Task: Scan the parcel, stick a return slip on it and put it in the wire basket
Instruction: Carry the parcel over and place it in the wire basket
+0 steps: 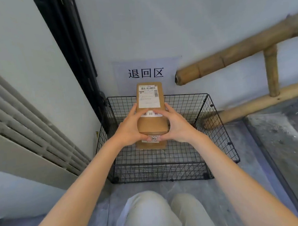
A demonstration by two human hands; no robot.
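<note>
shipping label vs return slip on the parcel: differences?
On the parcel, the shipping label is a tall sheet with barcodes and fine print; the return slip is a short strip with a few large characters. The label sits at the far end and is fully in view; the slip lies nearer mid-box, its ends covered by the left hand and right hand. Both are white and stuck flat on the top face.
</note>
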